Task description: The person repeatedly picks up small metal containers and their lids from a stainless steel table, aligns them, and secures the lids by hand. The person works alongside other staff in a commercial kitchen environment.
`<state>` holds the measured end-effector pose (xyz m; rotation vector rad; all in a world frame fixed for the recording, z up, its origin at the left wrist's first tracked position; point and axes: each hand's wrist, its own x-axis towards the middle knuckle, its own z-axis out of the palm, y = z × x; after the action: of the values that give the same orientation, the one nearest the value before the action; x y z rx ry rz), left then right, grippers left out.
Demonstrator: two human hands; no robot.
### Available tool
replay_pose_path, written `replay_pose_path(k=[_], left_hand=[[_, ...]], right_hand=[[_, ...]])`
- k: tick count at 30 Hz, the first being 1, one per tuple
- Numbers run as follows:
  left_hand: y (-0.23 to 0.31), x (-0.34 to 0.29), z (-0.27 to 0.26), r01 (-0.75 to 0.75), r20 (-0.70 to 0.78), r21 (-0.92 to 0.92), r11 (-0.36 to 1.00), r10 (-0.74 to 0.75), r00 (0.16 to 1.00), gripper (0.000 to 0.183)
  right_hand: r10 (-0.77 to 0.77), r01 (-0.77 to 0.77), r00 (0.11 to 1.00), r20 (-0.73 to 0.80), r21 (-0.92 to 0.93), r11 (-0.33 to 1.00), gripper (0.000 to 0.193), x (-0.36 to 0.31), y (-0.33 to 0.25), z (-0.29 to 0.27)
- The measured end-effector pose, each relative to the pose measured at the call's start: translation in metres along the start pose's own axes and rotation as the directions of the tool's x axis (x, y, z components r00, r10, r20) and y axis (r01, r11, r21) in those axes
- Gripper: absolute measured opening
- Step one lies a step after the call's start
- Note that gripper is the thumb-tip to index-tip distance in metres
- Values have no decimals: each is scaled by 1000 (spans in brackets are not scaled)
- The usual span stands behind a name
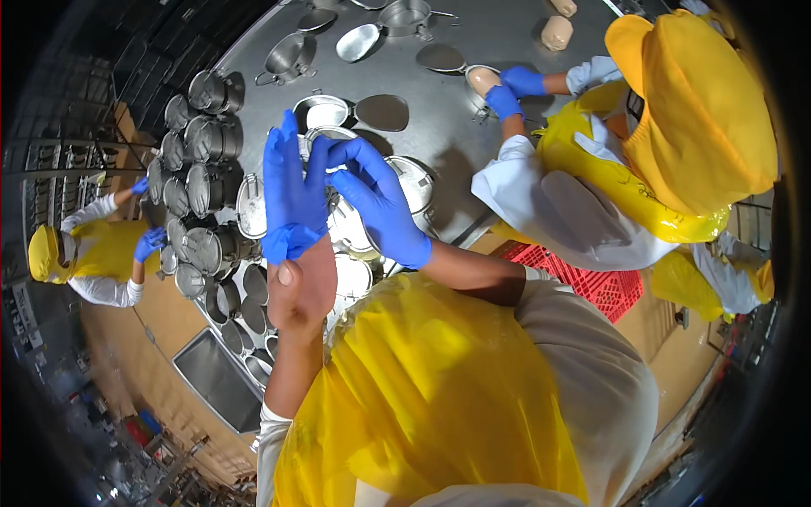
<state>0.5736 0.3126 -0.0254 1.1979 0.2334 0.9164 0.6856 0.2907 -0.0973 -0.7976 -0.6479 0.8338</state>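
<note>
My left hand (302, 291) is raised over the table with its fingers stretched upward. A blue glove (291, 190) covers its fingers and upper palm only; the thumb and lower palm are bare, and the cuff is bunched across the palm. Fully gloved in blue, my right hand (380, 203) reaches over from the right, its fingertips pinching the glove by the left hand's fingers. Beneath both hands stand several round metal pots (351, 224), partly hidden by them. An oval metal lid (382, 112) lies just beyond.
Lidded metal pots (207, 186) crowd the steel table's (439, 127) left side. At right, a co-worker (625, 160) holds a pinkish lump (484, 80) at a pot. Another pale lump (557, 34) lies farther back. A red crate (591, 283) stands below; another person (97, 241) works at left.
</note>
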Motion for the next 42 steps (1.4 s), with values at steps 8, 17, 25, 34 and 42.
replay_pose_path(k=[8,17,25,34,42], left_hand=[[-26,-26,-25,98,-69,298,950,-81,994,103],[-36,-17,-20,116,-67,347,931,-99,993,103],[-34,0,-6,151,-62,441,885,-137,989,103],[-35,10,-2,224,-74,664,714,-236,969,94],[-44,-3,-12,158,-6,656,738,-204,979,84]], right_hand=[[190,-191,982,-17,-60,980,11,11,0,-15],[178,-163,977,116,-128,978,5,24,1,-35],[123,-116,987,108,-66,991,12,31,0,-43],[192,-194,980,48,44,980,10,43,-1,-54],[261,-280,953,155,120,952,11,43,7,-63]])
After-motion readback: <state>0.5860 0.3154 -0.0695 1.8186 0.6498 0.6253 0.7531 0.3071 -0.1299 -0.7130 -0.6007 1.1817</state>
